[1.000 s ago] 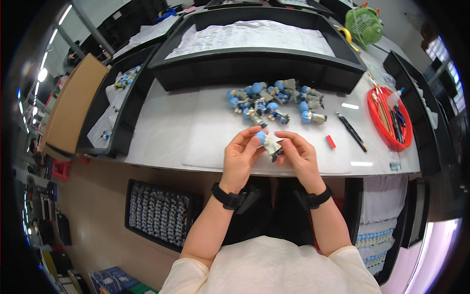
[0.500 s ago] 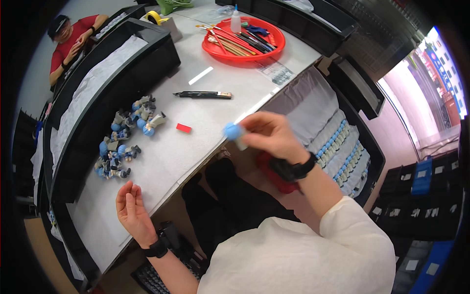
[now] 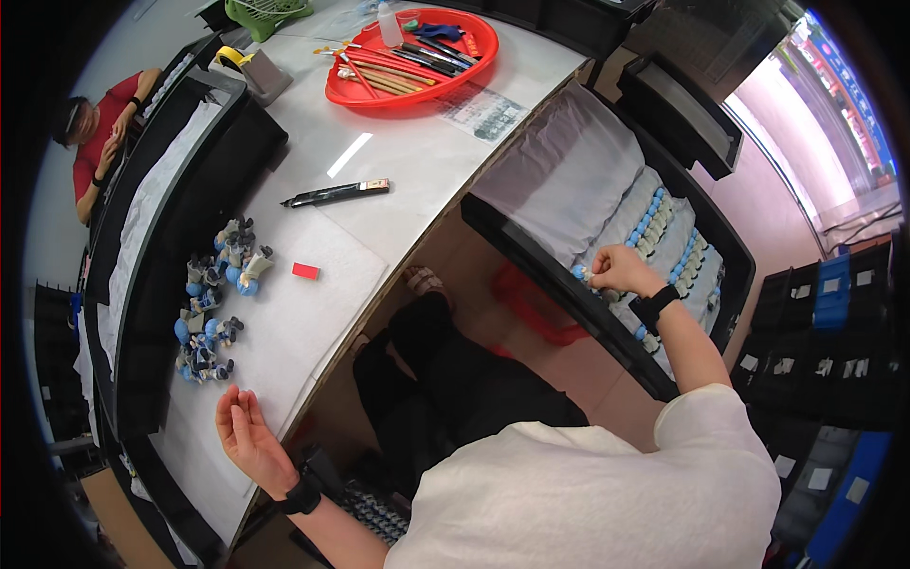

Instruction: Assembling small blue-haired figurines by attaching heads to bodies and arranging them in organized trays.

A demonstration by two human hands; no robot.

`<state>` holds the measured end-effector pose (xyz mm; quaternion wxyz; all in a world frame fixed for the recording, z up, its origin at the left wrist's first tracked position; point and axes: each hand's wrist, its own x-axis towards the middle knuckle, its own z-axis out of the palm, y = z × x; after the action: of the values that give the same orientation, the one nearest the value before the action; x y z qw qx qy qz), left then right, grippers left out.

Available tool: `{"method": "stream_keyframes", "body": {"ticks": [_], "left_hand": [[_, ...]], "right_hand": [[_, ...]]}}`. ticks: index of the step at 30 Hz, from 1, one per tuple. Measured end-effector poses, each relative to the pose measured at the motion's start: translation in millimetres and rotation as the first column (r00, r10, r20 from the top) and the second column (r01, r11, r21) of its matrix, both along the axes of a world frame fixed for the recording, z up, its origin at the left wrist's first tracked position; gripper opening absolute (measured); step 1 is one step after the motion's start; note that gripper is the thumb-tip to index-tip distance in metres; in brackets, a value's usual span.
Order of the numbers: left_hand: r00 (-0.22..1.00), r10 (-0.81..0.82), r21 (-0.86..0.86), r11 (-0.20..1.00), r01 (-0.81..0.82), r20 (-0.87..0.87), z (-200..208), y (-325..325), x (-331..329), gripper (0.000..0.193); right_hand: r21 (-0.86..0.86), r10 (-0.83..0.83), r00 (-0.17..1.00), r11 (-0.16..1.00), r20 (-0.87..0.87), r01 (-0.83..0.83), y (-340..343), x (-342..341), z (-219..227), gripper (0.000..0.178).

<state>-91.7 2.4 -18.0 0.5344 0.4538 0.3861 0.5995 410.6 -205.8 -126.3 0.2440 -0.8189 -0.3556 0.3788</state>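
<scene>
My right hand (image 3: 626, 270) pinches a small blue-headed figurine (image 3: 580, 273) over the left side of a black tray (image 3: 531, 261) to my right. Cloth lines this tray, and rows of similar figurines (image 3: 649, 223) lie on it. Beside the table's near left end, my left hand (image 3: 251, 441) is palm-up with its fingers loosely bent and nothing in it. Just beyond it, a loose cluster of blue-and-grey figurines (image 3: 204, 327) lies on the white table (image 3: 313, 223).
A red eraser-like block (image 3: 305, 271) and a black pen (image 3: 336, 193) lie on the table. Farther back stands a red basin (image 3: 488, 62) of brushes and pens. A long black bin (image 3: 190, 199) borders the left side. Beyond it sits a person in red (image 3: 109, 114).
My right hand has carried the figurine rightward from the table's edge to the black tray. The view has turned to the right. My left hand keeps its loose pose.
</scene>
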Motion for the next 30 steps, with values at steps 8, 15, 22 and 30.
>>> {"method": "stream_keyframes", "body": {"ticks": [8,15,22,30], "left_hand": [[1.000,-0.009,0.009,1.000,0.009,0.005,1.3,3.1,8.0,0.019],[0.998,0.049,-0.059,0.997,-0.050,-0.030,13.5,-2.5,7.6,0.017],[0.883,-0.070,-0.014,0.997,0.071,-0.463,73.5,1.3,-1.1,0.014],[0.056,0.063,0.068,0.994,0.088,-0.996,92.2,64.4,-15.3,0.026]], "right_hand": [[0.035,-0.031,0.999,0.999,0.018,0.030,10.2,-3.3,-31.9,0.014],[0.071,0.075,0.987,0.994,0.141,-0.085,12.5,-1.8,-41.3,0.016],[0.302,0.010,0.942,0.946,0.336,-0.117,38.4,-10.4,25.6,0.016],[0.635,0.331,0.930,0.756,-0.163,-0.158,126.5,-160.9,117.8,0.010]]}}
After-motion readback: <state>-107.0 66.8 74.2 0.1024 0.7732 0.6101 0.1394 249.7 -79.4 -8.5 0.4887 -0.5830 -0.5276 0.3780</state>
